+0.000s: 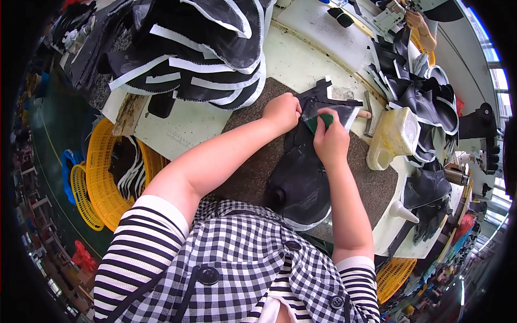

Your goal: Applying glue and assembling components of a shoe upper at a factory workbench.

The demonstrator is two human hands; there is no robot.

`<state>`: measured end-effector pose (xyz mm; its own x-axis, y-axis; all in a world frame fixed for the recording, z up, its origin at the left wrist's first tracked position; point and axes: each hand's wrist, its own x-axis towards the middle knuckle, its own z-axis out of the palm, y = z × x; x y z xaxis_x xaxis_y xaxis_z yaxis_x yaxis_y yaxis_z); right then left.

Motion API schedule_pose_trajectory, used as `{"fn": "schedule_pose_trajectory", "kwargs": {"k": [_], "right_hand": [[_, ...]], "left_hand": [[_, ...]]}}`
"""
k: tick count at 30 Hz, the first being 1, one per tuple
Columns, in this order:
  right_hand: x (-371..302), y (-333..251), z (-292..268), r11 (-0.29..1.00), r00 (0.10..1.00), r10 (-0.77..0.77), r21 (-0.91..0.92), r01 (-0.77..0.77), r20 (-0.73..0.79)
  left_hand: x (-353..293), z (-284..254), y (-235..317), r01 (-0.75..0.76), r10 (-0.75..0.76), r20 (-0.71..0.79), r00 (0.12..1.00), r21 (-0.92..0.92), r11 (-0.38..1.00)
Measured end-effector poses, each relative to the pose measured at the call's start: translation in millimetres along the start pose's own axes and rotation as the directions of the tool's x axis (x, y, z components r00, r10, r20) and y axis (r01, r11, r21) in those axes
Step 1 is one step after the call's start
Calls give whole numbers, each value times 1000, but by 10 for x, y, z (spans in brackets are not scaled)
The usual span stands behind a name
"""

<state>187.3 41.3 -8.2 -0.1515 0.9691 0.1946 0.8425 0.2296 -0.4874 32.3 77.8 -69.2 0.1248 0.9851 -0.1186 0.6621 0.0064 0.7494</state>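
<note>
A black leather-like piece, seemingly a shoe or boot upper with white edging, lies across a brown speckled slab. My left hand is closed at the piece's upper left edge, fingers curled and pinching it. My right hand grips a small green flat tool, possibly a scraper, and presses it on the narrow upper part of the piece. Just right of that part lies a hammer with a wooden handle. The tool's lower side is partly hidden by my fingers.
A big pile of black pieces with white strips stands at the far left. More black pieces lie right. Near the slab are a yellowed plastic container and a white cone. Yellow baskets stand left; another person's hand shows top right.
</note>
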Motion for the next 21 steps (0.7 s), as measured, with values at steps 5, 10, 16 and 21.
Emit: {"fn": "schedule_pose_trajectory", "kwargs": {"k": [5, 10, 16, 21], "right_hand": [[-390, 100, 12, 977, 997, -49, 205, 60, -58], [-440, 65, -172, 972, 991, 83, 213, -104, 105], [-523, 130, -220, 964, 998, -14, 264, -4, 66], [-643, 177, -155, 913, 979, -199, 357, 198, -35]], "left_hand": [[8, -33, -46, 42, -39, 23, 999, -104, 994], [14, -48, -72, 53, -49, 36, 998, -125, 991], [-31, 7, -76, -26, 24, -38, 999, -37, 999], [-42, 7, -57, -41, 39, -51, 998, -40, 998]]}}
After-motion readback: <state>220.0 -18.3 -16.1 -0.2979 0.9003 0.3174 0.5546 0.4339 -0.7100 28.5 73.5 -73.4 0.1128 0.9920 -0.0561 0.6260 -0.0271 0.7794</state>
